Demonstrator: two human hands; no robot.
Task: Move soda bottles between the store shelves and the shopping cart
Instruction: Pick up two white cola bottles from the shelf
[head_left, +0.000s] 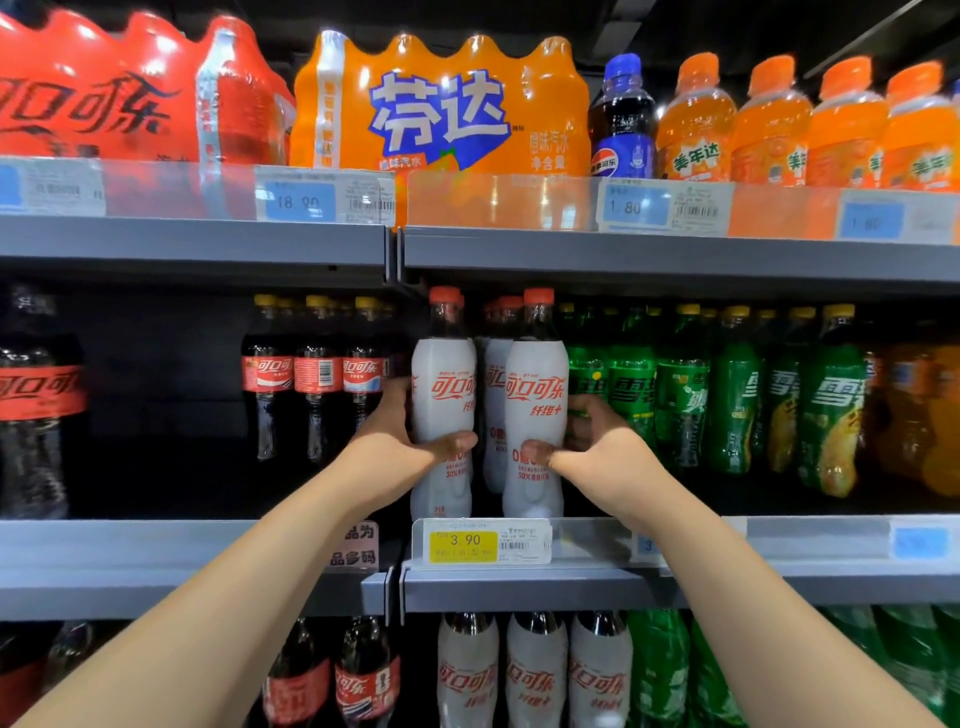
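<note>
On the middle shelf (519, 590), your left hand (395, 441) curls around the first white bottle (444, 374); at its three o'clock, your right hand (597, 447) curls around the second white bottle (535, 374).

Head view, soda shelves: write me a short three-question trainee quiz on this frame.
1. True or false: the left hand is empty.
2. Directly right of the right white bottle, gripped by the right hand, stand: A green bottles; B orange packs; C cans.
3. Fill in: the yellow tag reads ___.
Key: 1 false, it grips the left white bottle; 2 A; 3 3.90.
</note>
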